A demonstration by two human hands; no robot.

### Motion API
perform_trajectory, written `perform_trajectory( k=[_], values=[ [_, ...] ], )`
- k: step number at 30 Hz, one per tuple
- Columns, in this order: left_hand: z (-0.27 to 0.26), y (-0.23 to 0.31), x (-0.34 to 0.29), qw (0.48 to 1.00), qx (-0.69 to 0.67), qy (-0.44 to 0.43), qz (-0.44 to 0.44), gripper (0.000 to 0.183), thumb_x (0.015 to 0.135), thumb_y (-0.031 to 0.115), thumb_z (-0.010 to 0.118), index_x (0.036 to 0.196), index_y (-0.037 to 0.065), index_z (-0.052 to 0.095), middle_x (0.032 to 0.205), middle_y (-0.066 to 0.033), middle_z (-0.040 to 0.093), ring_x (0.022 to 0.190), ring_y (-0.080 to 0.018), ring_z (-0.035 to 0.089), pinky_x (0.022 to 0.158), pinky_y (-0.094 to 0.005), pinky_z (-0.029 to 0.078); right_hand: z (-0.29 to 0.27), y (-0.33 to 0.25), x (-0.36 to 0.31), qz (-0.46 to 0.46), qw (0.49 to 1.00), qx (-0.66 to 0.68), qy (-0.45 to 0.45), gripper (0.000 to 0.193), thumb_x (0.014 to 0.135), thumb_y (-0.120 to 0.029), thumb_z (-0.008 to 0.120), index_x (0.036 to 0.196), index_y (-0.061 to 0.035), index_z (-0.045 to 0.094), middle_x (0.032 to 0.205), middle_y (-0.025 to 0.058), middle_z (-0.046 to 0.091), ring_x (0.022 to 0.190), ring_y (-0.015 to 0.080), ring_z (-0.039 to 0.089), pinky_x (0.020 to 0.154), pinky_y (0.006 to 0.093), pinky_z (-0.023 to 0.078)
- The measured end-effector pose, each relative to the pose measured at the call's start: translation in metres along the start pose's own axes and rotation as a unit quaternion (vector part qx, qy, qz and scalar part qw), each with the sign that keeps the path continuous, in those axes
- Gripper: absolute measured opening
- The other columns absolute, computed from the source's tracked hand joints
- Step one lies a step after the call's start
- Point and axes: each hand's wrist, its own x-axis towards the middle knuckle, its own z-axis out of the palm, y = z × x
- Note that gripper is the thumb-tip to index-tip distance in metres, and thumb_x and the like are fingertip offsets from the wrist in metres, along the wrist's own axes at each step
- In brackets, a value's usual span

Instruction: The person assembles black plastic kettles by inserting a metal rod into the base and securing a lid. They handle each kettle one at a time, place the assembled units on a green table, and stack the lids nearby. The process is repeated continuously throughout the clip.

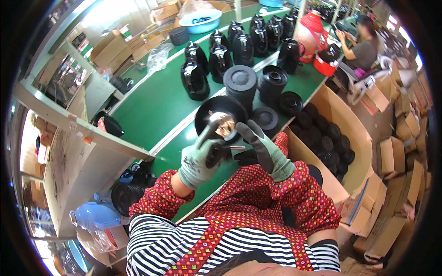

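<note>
A round black plastic shell [200, 112] with a shiny metallic inside sits at the bench's near edge, its open side toward me. Over its lower rim is my left hand [198, 161], in a pale green glove with dark coating. One finger reaches toward the shiny inside; the others curl around something dark that I cannot make out. A short metal rod [237, 148] shows between my hands. My right hand [267, 154], gloved alike, is beside the shell's right rim with thumb and fingers apart. Behind the shell stand stacks of ridged black discs [240, 80].
Several glossy black housings [194, 80] stand along the green bench [152, 103]. On the right is a cardboard box [357, 126] full of black round parts. A red flask [311, 37], a light-blue basin [200, 23] and a seated person [366, 46] are farther back.
</note>
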Motion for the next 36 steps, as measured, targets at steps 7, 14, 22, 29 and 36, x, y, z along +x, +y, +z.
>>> perform_trajectory(
  k=[7,14,22,29,36],
  values=[
    [0.02,0.038,-0.009,0.963,-0.168,-0.072,0.198,0.036,0.08,0.002,0.081,0.116,0.0,0.076,0.14,-0.0313,0.061,0.103,-0.0385,0.077,0.094,-0.0371,0.06,-0.052,-0.011,-0.083,-0.017,0.999,0.021,0.043,0.054,0.104,-0.037,0.071,0.141,-0.0002,0.058,0.123,0.0115,0.07,0.116,0.0236,0.07,0.1,0.041,0.059],
    [0.066,-0.04,-0.021,0.568,-0.647,-0.277,-0.426,0.052,0.111,0.024,0.057,0.157,0.008,0.041,0.143,-0.0195,0.061,0.093,-0.0221,0.074,0.078,-0.034,0.063,-0.122,-0.023,-0.125,-0.053,0.991,0.097,-0.081,0.093,0.087,-0.039,0.085,0.157,0.0052,0.042,0.15,0.0179,0.059,0.133,0.0264,0.061,0.114,0.0398,0.049],
    [0.097,-0.041,-0.051,0.439,-0.718,-0.466,-0.272,0.055,0.108,0.02,0.061,0.158,0.004,0.044,0.152,-0.0149,0.057,0.129,-0.0248,0.062,0.109,-0.0407,0.053,-0.092,-0.059,-0.06,0.061,0.939,-0.077,-0.33,0.111,0.07,-0.034,0.099,0.16,0.0017,0.045,0.152,0.0135,0.061,0.136,0.0165,0.056,0.119,0.0362,0.041],
    [0.104,-0.066,-0.075,0.37,-0.793,-0.283,-0.393,0.049,0.11,0.016,0.059,0.155,0.002,0.048,0.15,-0.0157,0.059,0.131,-0.0245,0.063,0.112,-0.0417,0.054,-0.079,-0.027,0.026,0.107,0.942,-0.139,-0.287,0.073,0.091,-0.026,0.085,0.154,-0.0057,0.055,0.148,0.0135,0.064,0.132,0.0191,0.06,0.114,0.0348,0.046],
    [0.103,-0.094,-0.081,0.572,-0.705,-0.132,-0.398,0.048,0.111,0.021,0.058,0.153,0.001,0.051,0.15,-0.0142,0.061,0.132,-0.0231,0.064,0.113,-0.0387,0.053,-0.126,0.068,0.132,0.02,0.641,-0.762,0.086,0.105,0.077,-0.072,0.079,0.165,-0.0332,0.038,0.171,0.0304,0.021,0.156,0.0511,0.022,0.127,0.0615,0.018]
  ],
)
